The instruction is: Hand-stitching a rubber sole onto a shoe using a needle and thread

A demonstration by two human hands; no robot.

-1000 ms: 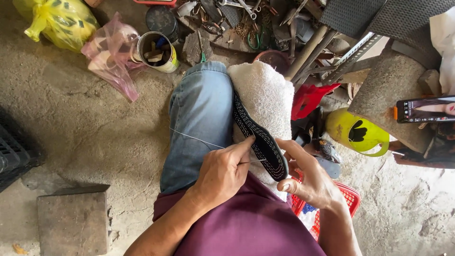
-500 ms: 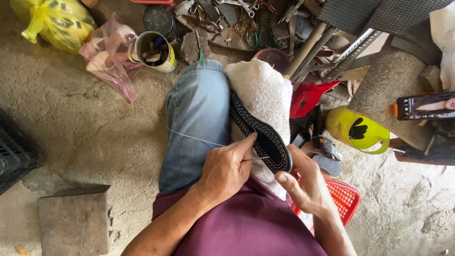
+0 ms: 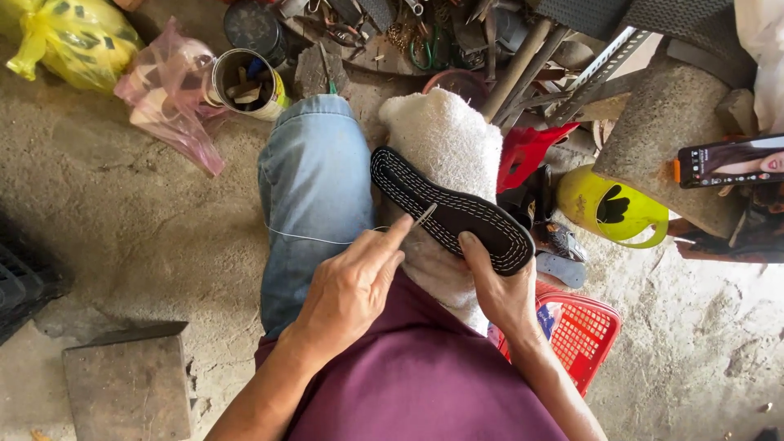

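A black shoe sole [image 3: 447, 210] with white stitching around its edge lies on a white towel [image 3: 445, 135] draped over my right knee. My right hand [image 3: 500, 290] grips the sole at its near end, thumb on top. My left hand [image 3: 353, 290] pinches a thin metal needle [image 3: 423, 216] against the sole's left edge. A white thread [image 3: 306, 238] trails from the needle across my left knee, which is in blue jeans [image 3: 314, 184].
A tin can of small parts [image 3: 245, 83] and a pink bag [image 3: 167, 94] stand ahead on the left, a yellow bag [image 3: 73, 37] beyond. Tools clutter the top. A red basket [image 3: 584, 335], a yellow jug [image 3: 608, 208], a phone [image 3: 727, 159] and a stone block [image 3: 126, 384] surround me.
The sole has been turned so its stitched face shows flatter. My left hand now holds the needle at the sole's edge, with the thread pulled taut across the jeans.
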